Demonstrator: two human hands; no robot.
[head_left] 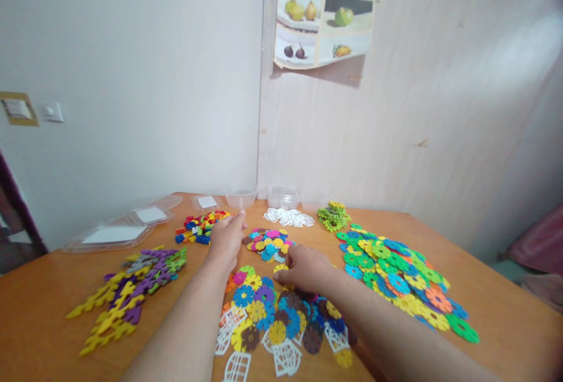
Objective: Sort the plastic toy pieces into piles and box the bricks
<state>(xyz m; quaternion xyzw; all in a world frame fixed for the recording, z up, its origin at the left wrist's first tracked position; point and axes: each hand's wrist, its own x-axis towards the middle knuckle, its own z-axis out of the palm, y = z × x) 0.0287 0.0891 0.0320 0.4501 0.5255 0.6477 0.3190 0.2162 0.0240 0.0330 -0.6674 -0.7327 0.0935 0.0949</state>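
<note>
The right hand (303, 269) pinches a yellow plastic snowflake disc (280, 269) between narrowed fingers, at the far edge of the near heap of multicoloured plastic discs (272, 311). The left hand (226, 241) lies flat, fingers loose and empty, beside the small pile of bright discs (267, 243) on the wooden surface (53, 311). Best to lift one disc cleanly, steadying its neighbours.

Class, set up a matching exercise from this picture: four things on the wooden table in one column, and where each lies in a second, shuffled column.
Things
1. purple and yellow branched pieces
2. white lattice pieces
3. clear plastic lids
4. big spread of green, yellow and blue flower discs

Places
A. far left, by the wall
B. right side of the table
C. near left, left of the left hand
D. far middle, before the clear tubs

Pairs: 1-C, 2-D, 3-A, 4-B
</note>
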